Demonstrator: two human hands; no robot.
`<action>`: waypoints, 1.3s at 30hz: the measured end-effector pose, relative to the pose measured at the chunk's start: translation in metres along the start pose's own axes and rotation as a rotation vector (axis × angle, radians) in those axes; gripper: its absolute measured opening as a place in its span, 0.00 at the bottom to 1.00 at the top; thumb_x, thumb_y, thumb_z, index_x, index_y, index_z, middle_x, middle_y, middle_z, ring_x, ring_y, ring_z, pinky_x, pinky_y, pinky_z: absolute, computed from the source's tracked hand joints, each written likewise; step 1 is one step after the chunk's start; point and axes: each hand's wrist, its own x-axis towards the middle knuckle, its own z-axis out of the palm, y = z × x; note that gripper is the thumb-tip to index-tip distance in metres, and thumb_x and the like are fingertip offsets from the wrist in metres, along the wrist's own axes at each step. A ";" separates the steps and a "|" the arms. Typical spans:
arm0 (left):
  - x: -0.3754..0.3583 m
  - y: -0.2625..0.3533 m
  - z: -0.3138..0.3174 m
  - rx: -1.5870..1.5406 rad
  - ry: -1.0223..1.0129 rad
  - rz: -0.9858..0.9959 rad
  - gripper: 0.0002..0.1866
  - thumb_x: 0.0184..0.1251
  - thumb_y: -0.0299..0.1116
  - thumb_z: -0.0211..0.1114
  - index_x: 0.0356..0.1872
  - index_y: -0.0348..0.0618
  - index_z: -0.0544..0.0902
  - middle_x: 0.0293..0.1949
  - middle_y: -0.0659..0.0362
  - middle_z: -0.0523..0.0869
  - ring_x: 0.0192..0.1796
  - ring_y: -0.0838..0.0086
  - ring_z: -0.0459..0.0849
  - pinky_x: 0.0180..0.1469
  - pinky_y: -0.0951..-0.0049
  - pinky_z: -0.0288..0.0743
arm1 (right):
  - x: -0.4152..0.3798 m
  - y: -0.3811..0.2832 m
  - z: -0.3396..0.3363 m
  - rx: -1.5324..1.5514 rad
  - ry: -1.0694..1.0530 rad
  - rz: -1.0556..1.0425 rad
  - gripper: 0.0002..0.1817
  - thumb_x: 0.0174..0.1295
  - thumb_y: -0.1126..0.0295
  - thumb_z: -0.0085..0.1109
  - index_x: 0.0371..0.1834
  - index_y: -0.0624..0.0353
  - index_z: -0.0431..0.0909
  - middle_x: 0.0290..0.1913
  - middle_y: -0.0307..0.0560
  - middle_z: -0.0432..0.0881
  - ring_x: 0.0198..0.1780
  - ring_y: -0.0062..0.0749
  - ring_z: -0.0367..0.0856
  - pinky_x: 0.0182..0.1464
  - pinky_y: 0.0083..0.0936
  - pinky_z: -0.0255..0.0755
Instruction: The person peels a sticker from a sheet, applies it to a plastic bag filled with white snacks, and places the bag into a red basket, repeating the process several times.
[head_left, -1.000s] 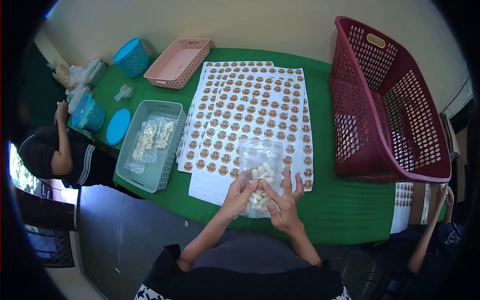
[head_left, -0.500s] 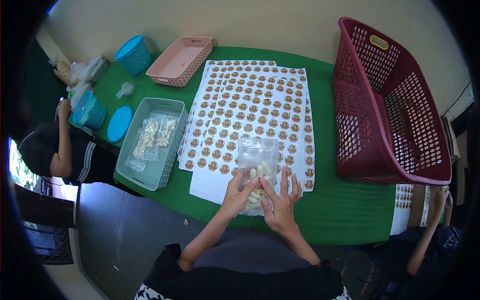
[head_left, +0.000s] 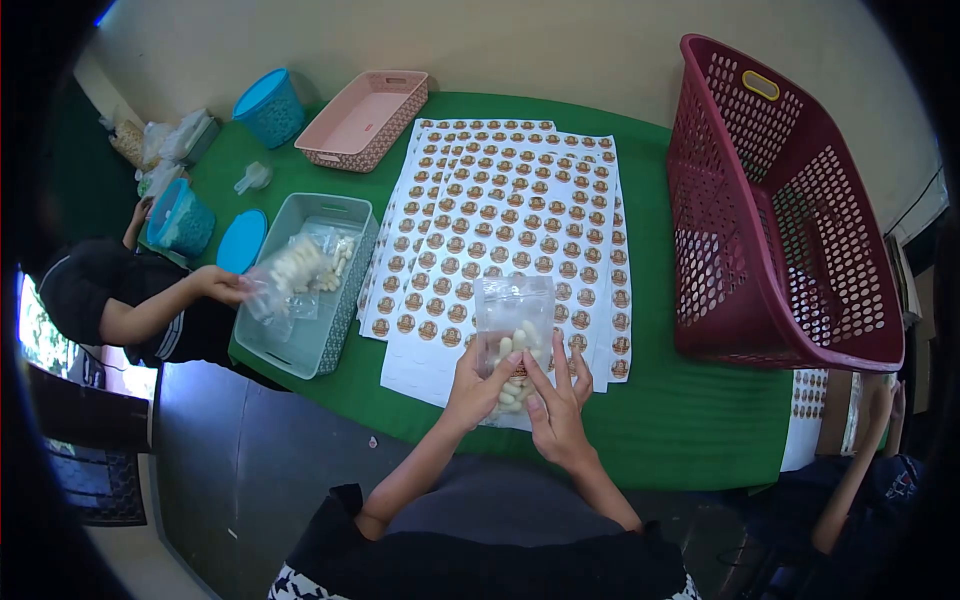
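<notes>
A clear zip pouch point(head_left: 516, 300) of pale, oblong pieces is in front of me, over the lower end of the sticker sheets point(head_left: 500, 215). My left hand point(head_left: 474, 388) grips the pouch's left side, thumb lying across its front. A round brown label point(head_left: 519, 371) sits on the pouch's face, partly covered by fingers. With its index fingertip, my right hand point(head_left: 562, 410) presses at that label; its other fingers are spread apart and the thumb rests near the pouch's right edge.
Left of the sheets, a co-worker's hand point(head_left: 222, 286) holds a filled pouch point(head_left: 290, 270) over a pale green basket point(head_left: 350, 310). Behind stand a pink basket point(head_left: 375, 125) and a blue tub point(head_left: 268, 110). A large maroon basket point(head_left: 725, 300) occupies the right. Another person's arm point(head_left: 860, 465) shows lower right.
The co-worker on the left has reached over the green basket and lifted a filled pouch. My hands stay on my pouch; my right fingers have shifted slightly left.
</notes>
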 end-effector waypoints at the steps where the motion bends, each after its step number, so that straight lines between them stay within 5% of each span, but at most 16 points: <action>1: 0.000 -0.002 0.000 0.000 0.001 0.000 0.16 0.57 0.30 0.56 0.45 0.34 0.67 0.39 0.55 0.75 0.39 0.78 0.75 0.39 0.79 0.71 | 0.000 -0.001 -0.001 -0.063 -0.003 -0.016 0.24 0.58 0.58 0.39 0.58 0.51 0.61 0.65 0.56 0.43 0.62 0.53 0.38 0.60 0.43 0.27; 14: -0.001 -0.006 -0.007 -0.027 -0.015 -0.011 0.20 0.60 0.29 0.52 0.53 0.32 0.63 0.45 0.52 0.73 0.45 0.76 0.74 0.45 0.78 0.69 | 0.002 0.000 -0.003 -0.059 -0.097 -0.008 0.28 0.57 0.59 0.40 0.61 0.55 0.53 0.65 0.53 0.43 0.62 0.52 0.42 0.60 0.44 0.29; 19: -0.003 0.000 -0.008 -0.095 -0.020 -0.132 0.22 0.59 0.29 0.53 0.53 0.32 0.62 0.47 0.52 0.72 0.47 0.75 0.73 0.46 0.77 0.68 | 0.001 0.006 -0.005 0.144 -0.118 0.009 0.28 0.57 0.58 0.41 0.61 0.52 0.54 0.65 0.51 0.45 0.62 0.50 0.43 0.61 0.43 0.30; 22: -0.005 0.003 -0.008 0.021 -0.124 0.005 0.23 0.57 0.27 0.56 0.54 0.33 0.62 0.47 0.53 0.71 0.48 0.75 0.72 0.48 0.77 0.67 | 0.000 0.012 -0.007 0.253 -0.107 0.022 0.27 0.57 0.58 0.42 0.60 0.53 0.57 0.65 0.51 0.45 0.63 0.50 0.43 0.61 0.41 0.32; 29: -0.002 0.003 -0.009 -0.068 -0.155 -0.063 0.26 0.53 0.24 0.58 0.54 0.35 0.61 0.47 0.54 0.71 0.47 0.75 0.72 0.48 0.77 0.69 | -0.001 0.013 -0.013 0.023 -0.110 -0.086 0.24 0.56 0.59 0.44 0.56 0.55 0.64 0.65 0.53 0.46 0.63 0.48 0.45 0.61 0.40 0.33; 32: -0.005 0.014 -0.011 -0.038 -0.255 -0.102 0.24 0.53 0.24 0.58 0.53 0.35 0.62 0.47 0.55 0.72 0.48 0.75 0.72 0.48 0.77 0.68 | 0.000 0.020 -0.002 0.217 0.087 -0.032 0.24 0.54 0.62 0.49 0.54 0.61 0.64 0.62 0.55 0.50 0.62 0.46 0.48 0.61 0.39 0.39; 34: -0.007 0.015 -0.010 -0.012 -0.324 -0.134 0.24 0.54 0.24 0.57 0.53 0.36 0.63 0.46 0.55 0.72 0.48 0.75 0.71 0.49 0.76 0.67 | 0.001 0.025 0.006 0.849 0.188 0.287 0.26 0.51 0.67 0.56 0.52 0.67 0.64 0.60 0.55 0.52 0.62 0.40 0.50 0.61 0.35 0.46; 35: -0.008 0.013 -0.010 0.075 -0.366 -0.124 0.24 0.54 0.25 0.57 0.54 0.36 0.62 0.46 0.55 0.72 0.49 0.74 0.71 0.50 0.75 0.65 | 0.004 0.027 0.003 1.036 0.144 0.292 0.24 0.49 0.70 0.59 0.50 0.68 0.65 0.55 0.52 0.61 0.56 0.33 0.61 0.57 0.29 0.56; 36: -0.009 0.011 -0.009 0.162 -0.409 -0.113 0.25 0.54 0.25 0.57 0.54 0.36 0.61 0.46 0.55 0.72 0.51 0.73 0.70 0.52 0.74 0.64 | 0.003 0.027 -0.002 1.034 0.147 0.288 0.24 0.49 0.70 0.59 0.50 0.68 0.65 0.55 0.52 0.61 0.56 0.33 0.61 0.57 0.29 0.56; 38: -0.008 0.006 -0.011 0.169 -0.467 -0.106 0.27 0.55 0.28 0.57 0.56 0.36 0.58 0.49 0.54 0.69 0.54 0.71 0.66 0.55 0.72 0.58 | 0.001 0.026 -0.013 1.109 -0.203 0.462 0.21 0.51 0.69 0.58 0.46 0.67 0.67 0.46 0.49 0.71 0.48 0.27 0.69 0.51 0.22 0.63; 39: -0.009 0.008 -0.010 0.329 -0.429 0.081 0.26 0.55 0.32 0.58 0.55 0.37 0.61 0.49 0.54 0.68 0.55 0.70 0.65 0.56 0.71 0.56 | 0.000 0.019 -0.014 1.004 -0.105 0.430 0.17 0.51 0.69 0.58 0.42 0.67 0.69 0.36 0.44 0.77 0.39 0.22 0.74 0.42 0.17 0.68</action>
